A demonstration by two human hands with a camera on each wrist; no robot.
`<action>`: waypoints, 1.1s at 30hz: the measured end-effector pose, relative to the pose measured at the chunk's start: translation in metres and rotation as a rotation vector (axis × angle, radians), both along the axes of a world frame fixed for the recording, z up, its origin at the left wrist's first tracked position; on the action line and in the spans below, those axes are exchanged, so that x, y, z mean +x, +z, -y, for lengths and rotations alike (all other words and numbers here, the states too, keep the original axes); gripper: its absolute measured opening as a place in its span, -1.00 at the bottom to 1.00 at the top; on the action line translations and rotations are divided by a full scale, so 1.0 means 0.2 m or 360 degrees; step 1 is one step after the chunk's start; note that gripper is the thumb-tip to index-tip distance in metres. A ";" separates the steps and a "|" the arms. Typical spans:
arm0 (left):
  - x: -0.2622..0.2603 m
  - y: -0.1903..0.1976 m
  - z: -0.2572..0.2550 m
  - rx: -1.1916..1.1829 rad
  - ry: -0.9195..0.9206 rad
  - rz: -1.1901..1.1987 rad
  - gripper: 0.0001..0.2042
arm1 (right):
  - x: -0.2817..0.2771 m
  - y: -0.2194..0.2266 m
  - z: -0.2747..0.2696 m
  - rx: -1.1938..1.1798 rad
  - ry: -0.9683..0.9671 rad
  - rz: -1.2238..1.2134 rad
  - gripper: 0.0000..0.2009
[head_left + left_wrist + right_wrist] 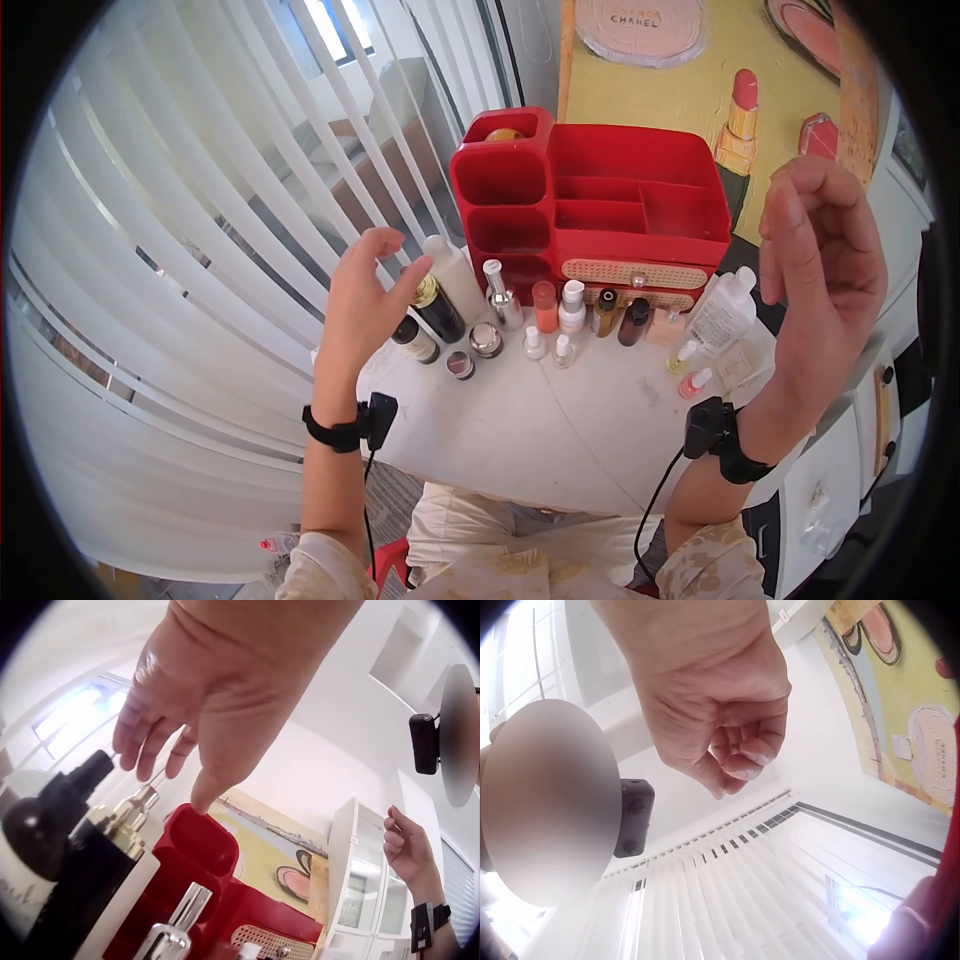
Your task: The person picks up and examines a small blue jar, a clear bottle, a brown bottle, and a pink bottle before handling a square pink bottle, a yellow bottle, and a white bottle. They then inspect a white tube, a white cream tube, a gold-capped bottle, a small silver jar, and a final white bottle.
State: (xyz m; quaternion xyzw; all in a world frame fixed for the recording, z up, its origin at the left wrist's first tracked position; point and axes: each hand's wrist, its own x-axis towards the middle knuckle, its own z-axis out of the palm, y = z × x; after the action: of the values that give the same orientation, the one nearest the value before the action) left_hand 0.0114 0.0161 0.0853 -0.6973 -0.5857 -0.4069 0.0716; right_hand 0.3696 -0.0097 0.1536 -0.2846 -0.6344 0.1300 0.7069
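My left hand (365, 295) hovers over the left group of bottles, fingers apart and loosely bent, with nothing in its grasp. Its thumb overlaps the gold top of a black bottle (440, 318) in the head view. Beside that stand a tall white bottle (456, 280) and a shorter dark bottle (415, 342). In the left wrist view, a black-capped bottle (34, 832) is close below the fingers. High at the right is my right hand (825, 255), raised above a white labelled bottle (722, 312). The right wrist view shows its fingers (754, 754) curled toward the thumb, holding nothing visible.
A red organizer (690, 160) with compartments and woven-front drawers stands at the table's back. Several small bottles, including a coral one (545, 308), and jars (486, 340) line its front. White vertical blinds (200, 250) hang at the left; a painted board (640, 90) stands behind.
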 end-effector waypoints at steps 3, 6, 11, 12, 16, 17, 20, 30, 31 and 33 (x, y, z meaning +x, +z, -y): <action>0.02 0.06 -0.11 -0.0286 -0.0006 -0.0163 -0.63 | -0.01 0.00 0.00 0.0010 0.0034 -0.0068 -0.85; 0.05 0.14 -0.19 -0.0643 0.0067 -0.0428 -0.64 | -0.02 0.01 0.02 0.0017 0.0085 -0.0129 -0.86; 0.11 0.18 -0.26 -0.0939 0.0116 -0.0652 -0.66 | 0.03 0.01 0.01 0.0065 0.0188 -0.0101 -0.85; 0.12 0.19 -0.28 -0.0978 0.0093 -0.0625 -0.65 | 0.03 0.02 0.02 0.0049 0.0191 -0.0127 -0.85; 0.07 0.16 -0.33 -0.0903 -0.0071 -0.0558 -0.64 | 0.03 0.02 0.02 0.0068 0.0196 -0.0163 -0.84; 0.05 0.14 -0.35 -0.0829 -0.0133 -0.0553 -0.63 | 0.04 0.02 0.02 0.0092 0.0201 -0.0148 -0.84; 0.03 0.15 -0.35 -0.0624 -0.0110 -0.0517 -0.65 | 0.06 0.01 0.01 0.0143 0.0217 -0.0122 -0.84; 0.11 0.65 -0.20 -0.0265 0.0063 -0.0516 -0.63 | 0.06 0.02 0.02 0.0165 0.0180 -0.0088 -0.85; 0.13 0.71 -0.18 -0.0204 0.0067 -0.0541 -0.62 | 0.06 0.02 0.02 0.0163 0.0171 -0.0082 -0.85; 0.18 0.83 -0.15 -0.0085 0.0074 -0.0594 -0.60 | 0.06 0.03 0.03 0.0153 0.0150 -0.0084 -0.86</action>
State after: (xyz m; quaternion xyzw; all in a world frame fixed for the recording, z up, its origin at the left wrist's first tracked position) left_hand 0.0471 0.0470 0.2518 -0.7486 -0.5888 -0.2533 0.1698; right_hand 0.3817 -0.0150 0.1587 -0.2166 -0.6338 0.1400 0.7293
